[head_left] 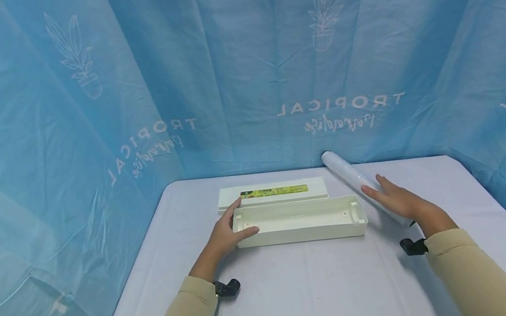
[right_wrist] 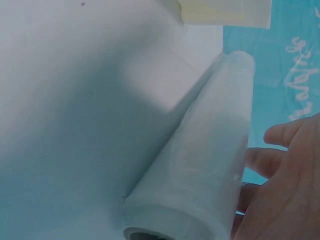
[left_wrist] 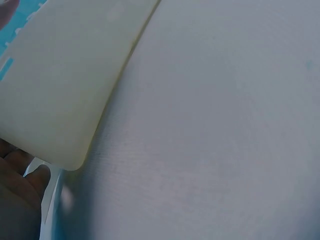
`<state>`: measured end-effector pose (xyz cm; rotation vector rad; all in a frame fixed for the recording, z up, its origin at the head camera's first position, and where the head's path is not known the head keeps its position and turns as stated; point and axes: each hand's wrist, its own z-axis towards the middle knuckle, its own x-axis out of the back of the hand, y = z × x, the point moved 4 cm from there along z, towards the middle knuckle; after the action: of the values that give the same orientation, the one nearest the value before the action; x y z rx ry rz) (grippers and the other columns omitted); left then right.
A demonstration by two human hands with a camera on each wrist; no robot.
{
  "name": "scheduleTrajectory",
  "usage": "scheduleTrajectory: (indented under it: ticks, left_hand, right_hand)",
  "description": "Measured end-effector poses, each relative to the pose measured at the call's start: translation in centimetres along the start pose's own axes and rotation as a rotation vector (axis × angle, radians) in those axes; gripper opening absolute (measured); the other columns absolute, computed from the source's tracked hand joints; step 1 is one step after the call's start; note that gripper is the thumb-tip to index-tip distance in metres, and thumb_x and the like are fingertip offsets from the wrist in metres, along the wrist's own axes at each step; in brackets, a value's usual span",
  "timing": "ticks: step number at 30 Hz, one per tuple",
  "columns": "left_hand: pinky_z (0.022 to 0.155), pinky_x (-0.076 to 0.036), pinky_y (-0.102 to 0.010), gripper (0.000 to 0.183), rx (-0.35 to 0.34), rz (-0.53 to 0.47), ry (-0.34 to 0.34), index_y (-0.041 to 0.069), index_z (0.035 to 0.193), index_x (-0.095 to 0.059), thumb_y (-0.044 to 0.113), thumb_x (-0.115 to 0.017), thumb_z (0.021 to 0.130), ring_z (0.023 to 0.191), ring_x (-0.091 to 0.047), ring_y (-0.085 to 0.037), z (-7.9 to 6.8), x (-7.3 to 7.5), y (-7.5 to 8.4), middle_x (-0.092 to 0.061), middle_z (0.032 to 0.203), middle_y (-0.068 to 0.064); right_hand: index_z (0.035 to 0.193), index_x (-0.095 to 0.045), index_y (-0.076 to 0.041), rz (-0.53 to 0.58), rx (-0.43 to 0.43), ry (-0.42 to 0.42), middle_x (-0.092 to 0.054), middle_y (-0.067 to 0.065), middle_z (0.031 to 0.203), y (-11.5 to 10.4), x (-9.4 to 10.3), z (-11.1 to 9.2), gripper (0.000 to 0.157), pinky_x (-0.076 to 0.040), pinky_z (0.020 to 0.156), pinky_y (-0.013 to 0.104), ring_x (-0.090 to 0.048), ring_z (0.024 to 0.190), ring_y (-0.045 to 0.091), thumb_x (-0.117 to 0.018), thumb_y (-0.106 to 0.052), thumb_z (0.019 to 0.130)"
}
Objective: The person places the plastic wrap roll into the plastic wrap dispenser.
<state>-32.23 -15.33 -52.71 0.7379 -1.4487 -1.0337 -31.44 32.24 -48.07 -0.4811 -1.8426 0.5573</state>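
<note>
A long, pale cream box [head_left: 302,234] with its inside facing up stands mid-table. My left hand [head_left: 222,235] holds its left end, the thumb over the front corner and the fingers toward the back. In the left wrist view a plain face of the box [left_wrist: 65,90] hides part of that hand. To the right, a roll of plastic film [head_left: 347,173] lies slantwise on the table, its hollow core end [right_wrist: 150,234] showing in the right wrist view. My right hand [head_left: 397,198] is at the roll's right side, fingers loosely extended, with some fingertips against the film.
Behind the box lies a cream lid [head_left: 318,187] with a green and yellow label [head_left: 281,191]. A white cloth covers the table [head_left: 297,289]. Blue printed curtains [head_left: 244,85] hang along the back and sides, close to the table's far edge.
</note>
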Motion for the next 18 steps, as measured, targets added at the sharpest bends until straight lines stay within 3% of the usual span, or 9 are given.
scheduleTrajectory:
  ticks: [8,18]
  left_hand:
    - [0.115,-0.038,-0.052,0.114,-0.020,0.011,-0.006,0.023,0.168,-0.029,0.034,-0.097,0.078,0.143,-0.047,-0.034,-0.3,0.0,-0.7,-0.037,0.165,-0.013]
    - [0.107,-0.048,-0.050,0.114,-0.040,0.009,0.007,0.022,0.168,-0.030,0.038,-0.097,0.077,0.134,-0.055,-0.034,-0.4,-0.4,-1.1,-0.039,0.163,-0.016]
  right_hand:
    - [0.165,0.008,0.002,0.007,0.001,0.007,0.005,0.036,0.167,0.8,-0.3,-0.3,0.111,-0.012,0.111,0.081,-0.003,0.149,0.062,-0.031,-0.079,0.101]
    - [0.165,0.006,0.003,-0.016,-0.005,0.034,-0.002,0.039,0.166,1.8,-0.5,-0.6,0.111,-0.020,0.109,0.081,-0.010,0.147,0.064,-0.032,-0.079,0.101]
